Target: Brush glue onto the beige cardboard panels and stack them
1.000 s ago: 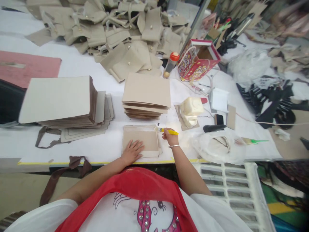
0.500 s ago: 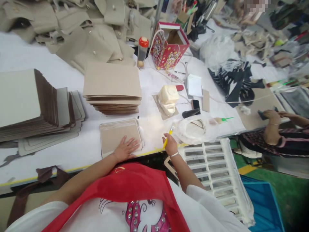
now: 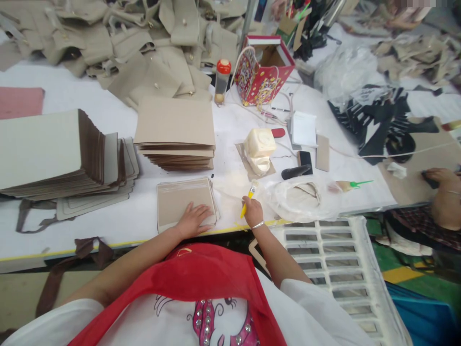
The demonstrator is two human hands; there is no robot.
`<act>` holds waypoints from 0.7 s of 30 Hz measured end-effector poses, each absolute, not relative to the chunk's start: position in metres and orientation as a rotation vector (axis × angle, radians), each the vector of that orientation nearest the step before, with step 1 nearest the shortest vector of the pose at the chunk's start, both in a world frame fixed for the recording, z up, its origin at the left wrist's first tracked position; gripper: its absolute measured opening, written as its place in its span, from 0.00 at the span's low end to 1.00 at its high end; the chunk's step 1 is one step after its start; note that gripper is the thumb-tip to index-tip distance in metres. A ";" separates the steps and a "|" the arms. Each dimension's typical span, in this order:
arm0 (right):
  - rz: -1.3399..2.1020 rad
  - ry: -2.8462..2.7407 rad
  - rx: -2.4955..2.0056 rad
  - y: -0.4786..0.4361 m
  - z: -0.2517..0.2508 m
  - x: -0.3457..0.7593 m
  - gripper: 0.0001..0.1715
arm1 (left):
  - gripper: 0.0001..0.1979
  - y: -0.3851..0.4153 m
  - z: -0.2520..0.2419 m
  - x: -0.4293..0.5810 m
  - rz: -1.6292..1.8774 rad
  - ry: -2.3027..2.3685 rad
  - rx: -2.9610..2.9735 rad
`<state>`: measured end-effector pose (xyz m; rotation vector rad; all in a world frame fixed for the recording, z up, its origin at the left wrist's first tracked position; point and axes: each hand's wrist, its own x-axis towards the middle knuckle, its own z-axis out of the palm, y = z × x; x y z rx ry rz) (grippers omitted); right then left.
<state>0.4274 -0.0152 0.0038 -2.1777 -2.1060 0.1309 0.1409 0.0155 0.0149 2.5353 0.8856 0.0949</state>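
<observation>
My left hand (image 3: 193,220) lies flat on a small beige board panel (image 3: 182,202), pressing its near right part. The panel's far edge has a glossy, wet-looking band, and a few sheets seem stacked under it. My right hand (image 3: 253,212) grips a yellow-handled brush (image 3: 248,202) just right of the panel, near the table's front edge. Its pale bristles point up and away from me, touching nothing that I can see.
Beyond the panel stand a stack of beige boards (image 3: 175,127) and a taller stack (image 3: 39,149) to the left. Further back lie heaped beige flaps (image 3: 154,77). To the right are a cream lump on a sheet (image 3: 258,151), a plastic bag (image 3: 302,202) and a bottle (image 3: 222,81). A co-worker's hand (image 3: 439,178) works far right.
My right hand has drawn back from the panel's right edge toward the table edge, and the brush has swung from lying level to pointing away from me. My left hand stays on the panel.
</observation>
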 end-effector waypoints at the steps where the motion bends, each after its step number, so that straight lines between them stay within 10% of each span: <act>1: 0.118 -2.100 -2.154 -0.015 0.012 0.426 0.16 | 0.26 0.017 0.019 0.145 0.151 0.933 2.507; 11: 0.163 -2.138 -1.580 -0.017 0.103 0.377 0.12 | 0.23 0.052 0.089 0.205 0.512 0.649 1.992; 21: 0.257 -1.842 -1.874 0.018 0.080 0.342 0.17 | 0.17 0.059 0.058 0.102 0.380 0.997 1.001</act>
